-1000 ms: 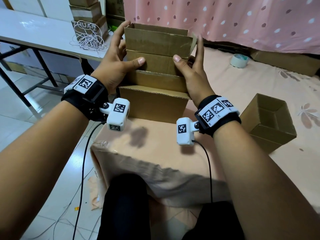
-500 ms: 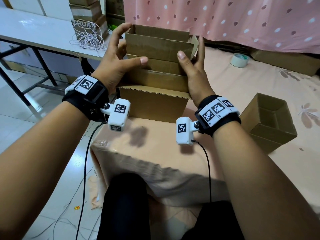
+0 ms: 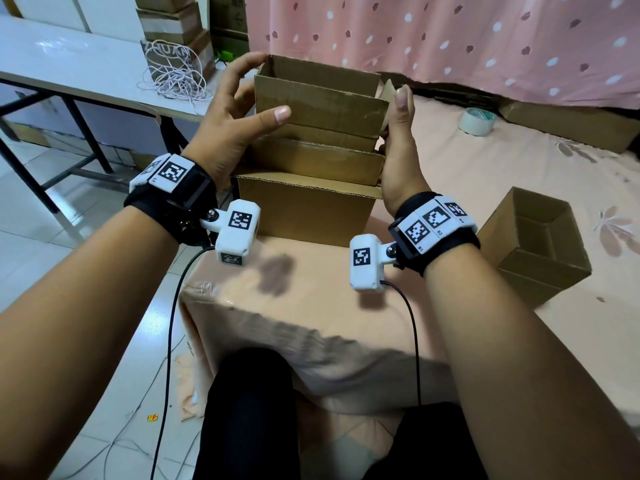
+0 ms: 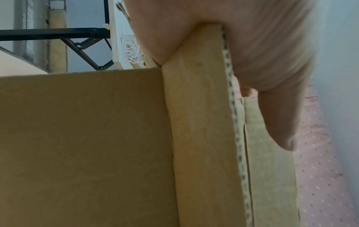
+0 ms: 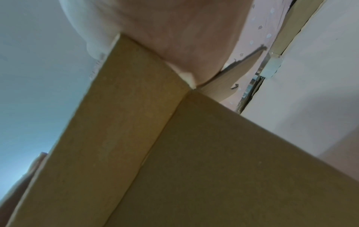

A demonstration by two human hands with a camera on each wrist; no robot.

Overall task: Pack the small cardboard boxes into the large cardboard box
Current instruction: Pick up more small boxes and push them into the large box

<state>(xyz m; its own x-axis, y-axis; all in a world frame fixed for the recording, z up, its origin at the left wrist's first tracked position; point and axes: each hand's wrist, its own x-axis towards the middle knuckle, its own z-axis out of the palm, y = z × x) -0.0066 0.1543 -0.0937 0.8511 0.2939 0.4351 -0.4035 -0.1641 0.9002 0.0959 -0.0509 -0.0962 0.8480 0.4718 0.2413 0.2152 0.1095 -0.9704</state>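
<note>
A small open cardboard box (image 3: 322,105) sits topmost in a nested stack of small boxes (image 3: 311,161) inside the large cardboard box (image 3: 304,213) on the pink-covered surface. My left hand (image 3: 242,98) grips its left front corner, thumb on the front face and fingers along the left side. My right hand (image 3: 398,133) clasps the right front corner, standing almost upright against it. The left wrist view shows my thumb (image 4: 279,115) lying on the box edge (image 4: 200,122). In the right wrist view my palm covers the box corner (image 5: 126,122).
Another small open box (image 3: 540,244) lies on the pink cloth to the right. A tape roll (image 3: 477,121) and flat cardboard (image 3: 571,123) lie further back. On the left are a white table (image 3: 69,64), a coil of white cord (image 3: 173,77) and floor cables.
The top small box has sunk lower into the stack. My right thumb has slid off its front face to the right corner. My left hand stays on the left corner.
</note>
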